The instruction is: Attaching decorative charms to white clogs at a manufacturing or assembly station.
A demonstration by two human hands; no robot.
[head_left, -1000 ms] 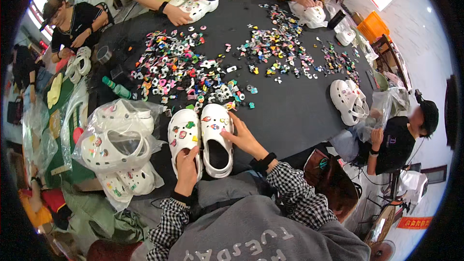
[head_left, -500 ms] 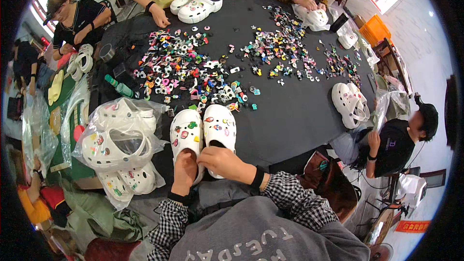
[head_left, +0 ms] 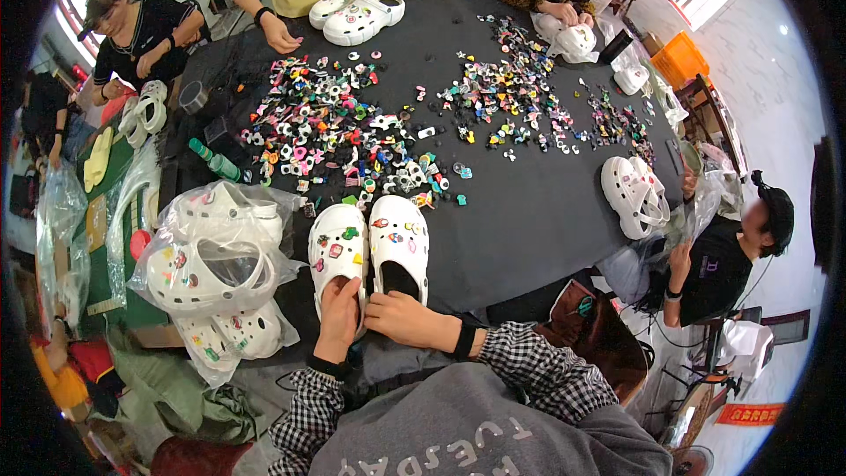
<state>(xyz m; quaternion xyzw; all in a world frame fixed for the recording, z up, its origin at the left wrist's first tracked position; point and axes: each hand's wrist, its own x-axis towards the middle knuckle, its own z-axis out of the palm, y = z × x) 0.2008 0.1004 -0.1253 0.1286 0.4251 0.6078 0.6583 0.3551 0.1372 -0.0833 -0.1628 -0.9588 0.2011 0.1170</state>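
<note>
In the head view, the person's left hand (head_left: 338, 316) is resting on the heel end of the left white clog (head_left: 337, 256), its fingers lying flat and close together over the smooth moulded foam. The right hand (head_left: 407, 318) is reaching across at the near edge of the table, its fingers curling narrowly against the heel of the right white clog (head_left: 399, 247); whether they are pinching the rim I cannot tell. Both clogs are lying side by side, touching, toes pointing far, at the near middle of the black table (head_left: 538, 211), whose cloth top is looking matte and dark. Small bright charms are dotting the rounded, perforated uppers of the pair.

Just beyond the toes, a wide scatter of shoe charms (head_left: 344, 137) is spreading over the cloth, glossy little pieces in pink, blue, green and white; a second scatter (head_left: 515, 97) is lying further right. To the left of the pair, a crinkled clear plastic bag of white clogs (head_left: 216, 264) is bulging at the table's near left corner, and a green bottle (head_left: 216, 161) is lying just beyond it. Another white pair (head_left: 634, 197) is sitting at the right edge, beside a seated person in black. At the far edge, a person in yellow is keeping a hand near one more white pair (head_left: 357, 16)
</note>
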